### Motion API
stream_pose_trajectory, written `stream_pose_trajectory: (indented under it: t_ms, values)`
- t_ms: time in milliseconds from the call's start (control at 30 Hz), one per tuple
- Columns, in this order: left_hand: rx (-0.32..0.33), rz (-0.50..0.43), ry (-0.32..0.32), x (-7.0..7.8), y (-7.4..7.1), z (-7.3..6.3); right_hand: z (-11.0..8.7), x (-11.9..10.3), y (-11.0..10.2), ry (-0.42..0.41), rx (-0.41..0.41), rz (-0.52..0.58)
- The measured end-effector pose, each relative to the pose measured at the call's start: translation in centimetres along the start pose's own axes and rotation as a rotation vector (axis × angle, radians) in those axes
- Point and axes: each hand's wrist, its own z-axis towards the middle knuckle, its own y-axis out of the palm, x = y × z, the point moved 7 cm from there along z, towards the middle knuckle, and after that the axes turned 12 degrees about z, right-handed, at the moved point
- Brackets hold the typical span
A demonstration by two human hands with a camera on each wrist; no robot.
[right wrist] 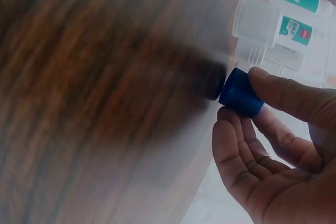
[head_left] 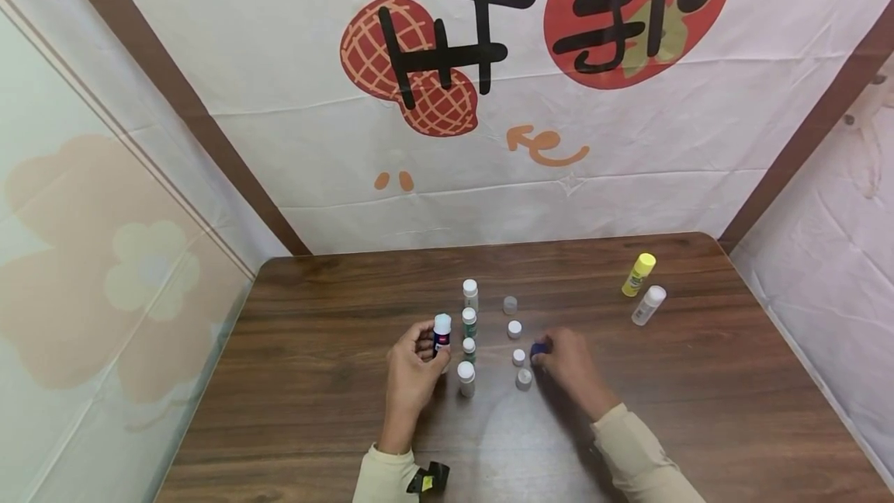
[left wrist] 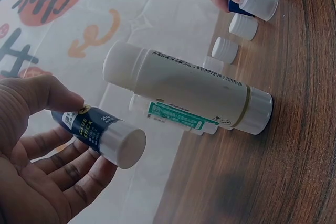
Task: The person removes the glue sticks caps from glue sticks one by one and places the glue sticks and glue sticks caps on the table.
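Observation:
My left hand (head_left: 412,375) grips a glue stick (left wrist: 86,129) with a dark blue label, its white top pointing up in the head view. Between the thumb and fingers of my right hand (head_left: 571,363), a blue cap (right wrist: 241,93) is pinched, low at the tabletop. Several white-topped glue sticks stand in a column beside my left hand; the nearest is a whitish one (head_left: 466,380), and green labels show on the middle ones (head_left: 469,324). Several loose caps form a second column left of my right hand, including a clear cap (head_left: 524,380) and a white cap (head_left: 518,358).
A yellow glue stick (head_left: 638,275) and a white glue stick (head_left: 649,305) stand at the back right of the brown wood-grain table (head_left: 314,379). Printed cloth walls (head_left: 447,208) rise behind the table and at both sides.

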Motion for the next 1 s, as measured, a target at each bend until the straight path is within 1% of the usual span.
stream_pose_trajectory:
  t_ms: [100, 333, 500, 667, 767, 1000]
  values:
    - [-0.006, -0.006, 0.007, 0.1, 0.0, 0.0, -0.1, 0.0, 0.0, -0.005, 0.011, -0.017]
    - [-0.008, -0.025, -0.001, -0.1, 0.1, 0.1, -0.4, -0.1, 0.2, -0.013, 0.027, -0.004]
    - [-0.01, -0.017, 0.001, -0.1, 0.2, 0.0, -0.5, -0.2, 0.3, -0.019, 0.03, -0.013]
    - [-0.026, 0.0, 0.001, -0.5, 0.6, 0.1, -0.5, -0.1, 0.4, -0.013, 0.026, -0.038]
    - [-0.045, 0.019, -0.014, -0.8, 0.8, 0.1, -0.5, 0.0, 0.6, -0.002, 0.016, -0.053]
    - [-0.091, 0.068, -0.062, -1.9, 1.4, 0.2, -0.6, -0.2, 0.6, -0.011, 0.019, -0.056]
